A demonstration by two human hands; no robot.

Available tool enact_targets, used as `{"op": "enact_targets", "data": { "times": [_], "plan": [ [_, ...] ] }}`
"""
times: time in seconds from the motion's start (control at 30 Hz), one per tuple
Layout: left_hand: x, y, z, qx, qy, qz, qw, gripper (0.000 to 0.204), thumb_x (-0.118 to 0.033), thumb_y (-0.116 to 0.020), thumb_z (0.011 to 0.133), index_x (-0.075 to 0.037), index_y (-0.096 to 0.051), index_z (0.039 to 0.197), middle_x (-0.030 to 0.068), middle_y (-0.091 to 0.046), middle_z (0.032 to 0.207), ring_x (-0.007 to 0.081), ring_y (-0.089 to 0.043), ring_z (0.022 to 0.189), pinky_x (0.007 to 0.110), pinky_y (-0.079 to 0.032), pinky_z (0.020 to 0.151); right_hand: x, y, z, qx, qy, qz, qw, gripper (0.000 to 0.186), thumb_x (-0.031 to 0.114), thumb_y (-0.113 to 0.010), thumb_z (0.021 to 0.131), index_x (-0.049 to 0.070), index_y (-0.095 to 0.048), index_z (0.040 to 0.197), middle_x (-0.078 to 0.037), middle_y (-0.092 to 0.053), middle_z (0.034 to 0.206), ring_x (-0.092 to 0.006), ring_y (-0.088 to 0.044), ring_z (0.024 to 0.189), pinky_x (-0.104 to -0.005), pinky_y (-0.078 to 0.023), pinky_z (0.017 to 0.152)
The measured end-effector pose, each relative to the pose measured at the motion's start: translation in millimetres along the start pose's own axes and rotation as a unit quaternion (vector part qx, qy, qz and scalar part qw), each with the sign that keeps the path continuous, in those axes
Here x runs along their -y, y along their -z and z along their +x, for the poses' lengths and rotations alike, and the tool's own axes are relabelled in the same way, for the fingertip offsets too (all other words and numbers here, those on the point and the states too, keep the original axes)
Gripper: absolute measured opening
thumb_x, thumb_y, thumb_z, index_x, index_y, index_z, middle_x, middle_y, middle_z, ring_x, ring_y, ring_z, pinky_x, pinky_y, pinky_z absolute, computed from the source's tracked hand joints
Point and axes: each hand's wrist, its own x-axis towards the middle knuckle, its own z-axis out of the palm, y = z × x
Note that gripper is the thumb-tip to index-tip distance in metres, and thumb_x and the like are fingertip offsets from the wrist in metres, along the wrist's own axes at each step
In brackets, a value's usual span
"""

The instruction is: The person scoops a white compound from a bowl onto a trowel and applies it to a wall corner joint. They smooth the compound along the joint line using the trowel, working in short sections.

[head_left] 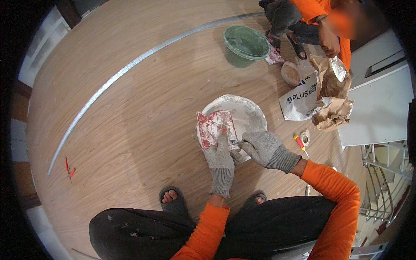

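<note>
My left hand [220,158], in a grey knit glove, grips a red flat board [215,122] smeared with white plaster, its thumb lying over the lower edge. The board is above the left side of a round white bucket [255,108] with plaster-coated walls. My right hand [268,149], gloved alike, closes round a small metal-bladed tool like a putty knife [234,142]. Its blade meets the board's lower right corner, next to my left thumb; most of the handle is hidden by the glove.
A green basin [245,47] stands beyond the bucket, near a crouching co-worker [318,26]. At right are a torn paper sack [333,91], a small tub [291,73], a screwdriver [300,143] and a tape roll [305,138]. A long metal strip [130,66] and red-handled pliers [68,169] lie left.
</note>
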Motion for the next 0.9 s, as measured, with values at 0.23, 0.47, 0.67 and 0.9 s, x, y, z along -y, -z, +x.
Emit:
{"op": "enact_targets", "data": {
  "times": [0.23, 0.47, 0.67, 0.9],
  "plan": [
    [14.8, -2.2, 0.0, -0.039, -0.06, -0.026, 0.997, 0.031, -0.018, -0.064, 0.102, 0.0, -0.065, 0.128, 0.0035, -0.069, 0.109, 0.0118, -0.062, 0.091, 0.031, -0.052, 0.08, -4.6, -3.2, -1.3, -0.026, 0.011, 0.023, 0.999, 0.034, 0.04, -0.054, 0.104, 0.007, -0.064, 0.102, -0.02, -0.069, 0.085, -0.0405, -0.07, 0.083, -0.0525, -0.055, 0.071],
    [-5.3, -5.4, 7.1, -0.005, -0.014, -0.055, 0.998, 0.031, -0.02, -0.066, 0.101, 0.0, -0.066, 0.125, 0.0037, -0.069, 0.107, 0.0115, -0.064, 0.089, 0.03, -0.052, 0.077, -0.5, 14.1, -7.3, 0.016, 0.012, -0.021, 1.0, 0.027, 0.035, -0.058, 0.103, 0.008, -0.063, 0.102, -0.019, -0.067, 0.09, -0.0404, -0.068, 0.084, -0.0497, -0.053, 0.072],
    [-1.5, 5.2, 8.3, 0.036, -0.002, -0.072, 0.997, 0.032, -0.022, -0.065, 0.102, -0.001, -0.065, 0.126, 0.0039, -0.069, 0.106, 0.01, -0.064, 0.084, 0.027, -0.052, 0.067, -2.0, 10.8, -4.1, -0.013, 0.055, -0.038, 0.998, 0.03, 0.039, -0.056, 0.103, 0.01, -0.064, 0.106, -0.018, -0.068, 0.089, -0.0387, -0.069, 0.084, -0.0504, -0.055, 0.071],
    [-31.5, -13.6, -28.0, 0.045, 0.035, -0.052, 0.997, 0.028, -0.025, -0.06, 0.105, 0.002, -0.067, 0.102, 0.0083, -0.069, 0.091, 0.0135, -0.065, 0.082, 0.029, -0.052, 0.073, -17.3, 8.6, 0.8, -0.031, -0.005, -0.035, 0.999, 0.037, 0.044, -0.049, 0.106, 0.011, -0.067, 0.106, -0.019, -0.07, 0.088, -0.0387, -0.071, 0.084, -0.0519, -0.056, 0.073]
  ]
}}
